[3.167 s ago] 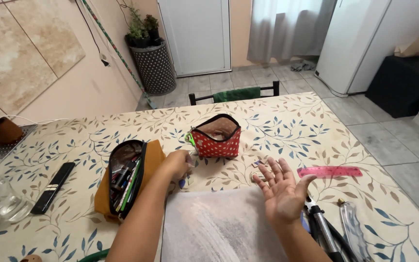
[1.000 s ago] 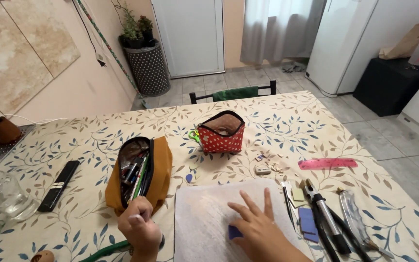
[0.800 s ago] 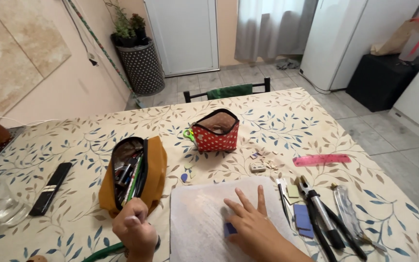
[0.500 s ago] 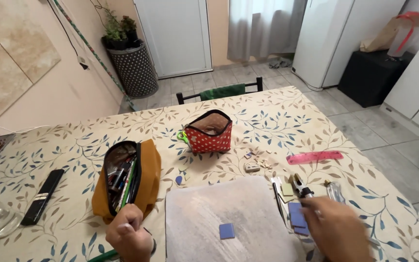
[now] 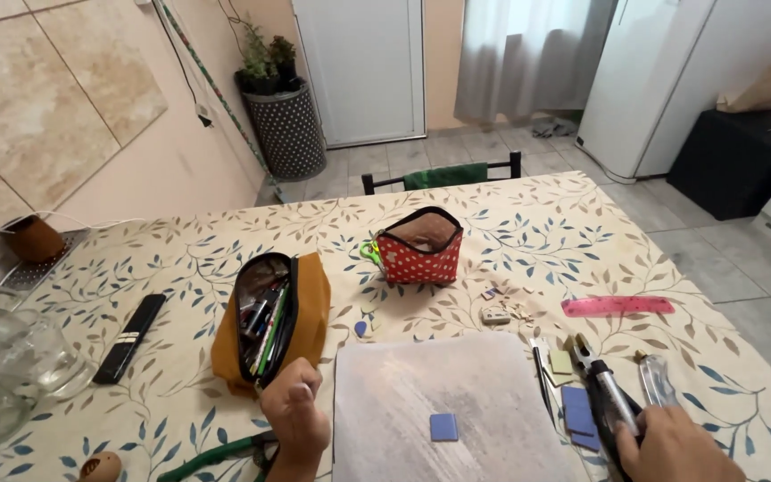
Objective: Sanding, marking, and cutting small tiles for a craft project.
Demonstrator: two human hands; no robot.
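While the left hand (image 5: 294, 419) sat clenched, empty, by the pencil case (image 5: 269, 321), the right hand (image 5: 675, 446) grasped the rotary tool (image 5: 607, 402); pick-up step, prob. needs lifting next.

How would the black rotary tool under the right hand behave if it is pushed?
The rotary tool looks long and rounded, so it may roll sideways. It seems solid, probably heavy for its size. The right hand rests on its rear end.
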